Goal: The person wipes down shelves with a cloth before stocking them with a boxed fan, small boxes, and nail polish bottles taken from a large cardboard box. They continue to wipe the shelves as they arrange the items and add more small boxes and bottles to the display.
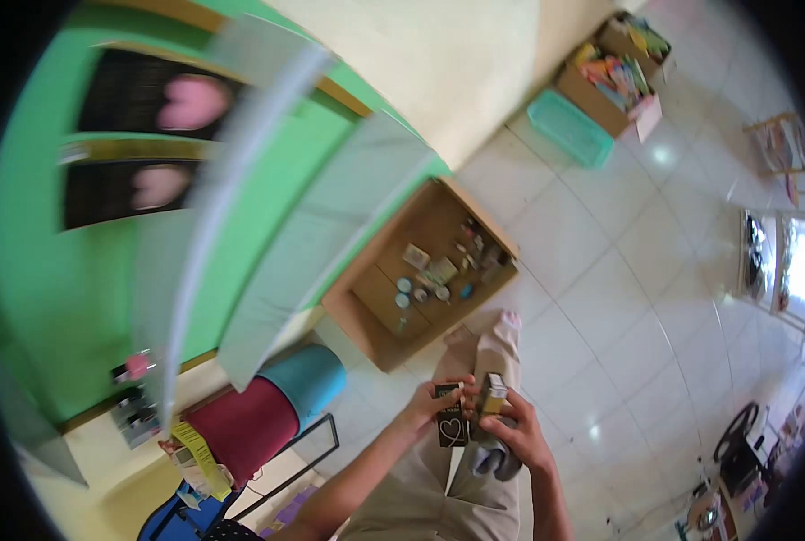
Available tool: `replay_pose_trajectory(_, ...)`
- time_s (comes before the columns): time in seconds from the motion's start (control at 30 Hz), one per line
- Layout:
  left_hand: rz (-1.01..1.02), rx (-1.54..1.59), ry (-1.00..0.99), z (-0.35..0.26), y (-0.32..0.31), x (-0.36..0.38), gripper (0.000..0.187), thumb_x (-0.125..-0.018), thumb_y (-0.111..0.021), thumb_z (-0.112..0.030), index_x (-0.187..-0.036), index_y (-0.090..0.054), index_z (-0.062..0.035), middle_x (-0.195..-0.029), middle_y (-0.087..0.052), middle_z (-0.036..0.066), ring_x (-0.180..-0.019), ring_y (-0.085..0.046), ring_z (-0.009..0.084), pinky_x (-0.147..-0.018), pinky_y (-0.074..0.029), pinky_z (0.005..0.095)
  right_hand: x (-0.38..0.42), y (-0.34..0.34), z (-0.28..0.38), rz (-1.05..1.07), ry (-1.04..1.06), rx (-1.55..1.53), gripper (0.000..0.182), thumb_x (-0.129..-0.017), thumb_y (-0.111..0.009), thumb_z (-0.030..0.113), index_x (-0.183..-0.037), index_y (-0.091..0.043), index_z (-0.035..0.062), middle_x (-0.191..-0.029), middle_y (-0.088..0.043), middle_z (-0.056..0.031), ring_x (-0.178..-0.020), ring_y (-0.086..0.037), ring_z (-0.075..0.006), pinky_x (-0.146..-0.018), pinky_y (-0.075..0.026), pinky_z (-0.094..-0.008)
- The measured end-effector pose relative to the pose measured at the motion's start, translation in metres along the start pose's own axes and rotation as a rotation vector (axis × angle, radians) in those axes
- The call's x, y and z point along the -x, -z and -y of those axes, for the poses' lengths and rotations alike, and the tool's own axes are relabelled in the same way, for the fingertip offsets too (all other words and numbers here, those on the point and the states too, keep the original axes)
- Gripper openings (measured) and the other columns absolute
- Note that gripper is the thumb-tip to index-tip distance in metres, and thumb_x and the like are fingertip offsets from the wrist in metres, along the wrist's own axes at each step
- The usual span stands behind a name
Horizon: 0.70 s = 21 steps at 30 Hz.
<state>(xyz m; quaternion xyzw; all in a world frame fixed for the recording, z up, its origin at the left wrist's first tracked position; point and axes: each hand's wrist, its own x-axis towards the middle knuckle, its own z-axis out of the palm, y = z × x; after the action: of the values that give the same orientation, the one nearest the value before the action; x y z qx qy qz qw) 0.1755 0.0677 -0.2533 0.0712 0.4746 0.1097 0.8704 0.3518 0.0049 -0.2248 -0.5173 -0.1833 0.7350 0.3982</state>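
My left hand (424,406) is closed on a black box (451,427) with a white heart outline on its front. Close beside it, my right hand (518,433) grips a small gold and white box (493,395) between thumb and fingers. Both boxes are above my lap and legs. Past my hands, a large open cardboard box (375,341) stands on the tiled floor, with small bottles, jars and little boxes at its bottom.
Glass shelves (330,216) line the green wall at left. Maroon and teal cylinders (249,422) stand below them. A teal plastic bin (572,131) and filled cartons (594,101) are at the upper right. A steering wheel (736,433) shows at lower right.
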Motion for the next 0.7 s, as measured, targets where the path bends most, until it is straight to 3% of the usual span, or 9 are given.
replay_pose_trajectory(0.1,-0.044,0.180,-0.002,-0.021,-0.024,0.039,0.043,-0.076,-0.062,-0.021,-0.112,-0.046,-0.0014,-0.092,-0.058,0.007,-0.073,-0.058,0.0129,-0.067,-0.050,0.0267,0.018,-0.017,0.015,0.071,-0.023,-0.283,0.046,-0.077,-0.060,0.020,-0.113,-0.043,-0.0026,-0.095,-0.057,-0.0074,-0.087,-0.053,-0.0144,-0.078,-0.041,-0.0270)
replay_pose_trajectory(0.2,0.122,0.126,-0.072,-0.027,-0.032,0.071,0.042,-0.076,-0.062,-0.021,-0.109,-0.047,-0.0008,-0.083,-0.056,0.004,-0.067,-0.055,0.0106,-0.059,-0.049,0.0246,0.032,-0.042,0.044,0.252,0.048,-0.380,0.041,-0.082,-0.054,0.024,-0.112,-0.045,-0.0023,-0.099,-0.055,-0.0062,-0.089,-0.051,-0.0130,-0.080,-0.040,-0.0271)
replay_pose_trajectory(0.3,0.007,-0.200,-0.288,-0.047,-0.059,0.119,0.037,-0.073,-0.066,-0.020,-0.101,-0.050,-0.0023,-0.076,-0.054,0.003,-0.060,-0.053,0.0084,-0.048,-0.045,0.0219,0.042,-0.060,0.042,0.388,0.024,-0.296,0.040,-0.084,-0.051,0.029,-0.108,-0.048,-0.0028,-0.098,-0.056,-0.0063,-0.088,-0.051,-0.0129,-0.079,-0.041,-0.0276)
replay_pose_trajectory(0.43,0.049,-0.237,-0.393,-0.066,-0.083,0.170,0.032,-0.072,-0.067,-0.017,-0.098,-0.054,-0.0033,-0.077,-0.056,0.002,-0.063,-0.053,0.0076,-0.052,-0.045,0.0209,0.059,-0.081,0.104,0.498,0.120,-0.061,0.041,-0.085,-0.048,0.035,-0.100,-0.053,-0.0033,-0.092,-0.059,-0.0071,-0.086,-0.052,-0.0123,-0.078,-0.041,-0.0250)
replay_pose_trajectory(0.47,0.075,-0.229,-0.413,-0.065,-0.089,0.179,0.032,-0.072,-0.067,-0.017,-0.098,-0.054,-0.0033,-0.077,-0.056,0.002,-0.063,-0.053,0.0076,-0.052,-0.045,0.0209,0.064,-0.094,0.118,0.431,0.169,-0.035,0.043,-0.085,-0.046,0.036,-0.092,-0.056,-0.0051,-0.084,-0.060,-0.0071,-0.080,-0.053,-0.0109,-0.072,-0.041,-0.0240)
replay_pose_trajectory(0.53,0.013,-0.219,-0.661,-0.068,-0.102,0.195,0.030,-0.072,-0.067,-0.015,-0.097,-0.055,-0.0035,-0.080,-0.058,0.003,-0.064,-0.053,0.0076,-0.059,-0.045,0.0207,0.057,-0.096,0.118,0.190,0.163,0.207,0.041,-0.084,-0.049,0.035,-0.080,-0.059,-0.0042,-0.073,-0.060,-0.0052,-0.069,-0.054,-0.0104,-0.062,-0.041,-0.0243)
replay_pose_trajectory(0.6,-0.002,-0.156,-0.727,-0.070,-0.109,0.212,0.030,-0.071,-0.067,-0.014,-0.097,-0.056,-0.0036,-0.082,-0.059,0.003,-0.066,-0.055,0.0079,-0.064,-0.045,0.0209,0.065,-0.114,0.137,0.097,0.203,0.333,0.036,-0.084,-0.051,0.031,-0.079,-0.059,-0.0036,-0.070,-0.059,-0.0039,-0.066,-0.050,-0.0073,-0.060,-0.041,-0.0235)
replay_pose_trajectory(0.67,-0.159,-0.060,-0.838,-0.073,-0.116,0.219,0.031,-0.071,-0.067,-0.014,-0.098,-0.056,-0.0037,-0.083,-0.060,0.004,-0.070,-0.056,0.0081,-0.064,-0.045,0.0209,0.069,-0.140,0.167,0.031,0.256,0.472,0.031,-0.083,-0.053,0.027,-0.078,-0.058,-0.0030,-0.067,-0.057,-0.0026,-0.062,-0.047,-0.0041,-0.057,-0.041,-0.0227)
replay_pose_trajectory(0.7,-0.234,-0.106,-0.933,-0.074,-0.121,0.225,0.029,-0.072,-0.067,-0.013,-0.096,-0.057,-0.0016,-0.084,-0.060,0.004,-0.073,-0.057,0.0087,-0.066,-0.045,0.0214,0.070,-0.151,0.175,-0.150,0.445,0.603,0.027,-0.081,-0.055,0.023,-0.076,-0.059,-0.0026,-0.066,-0.058,-0.0064,-0.059,-0.050,-0.0081,-0.055,-0.041,-0.0241)
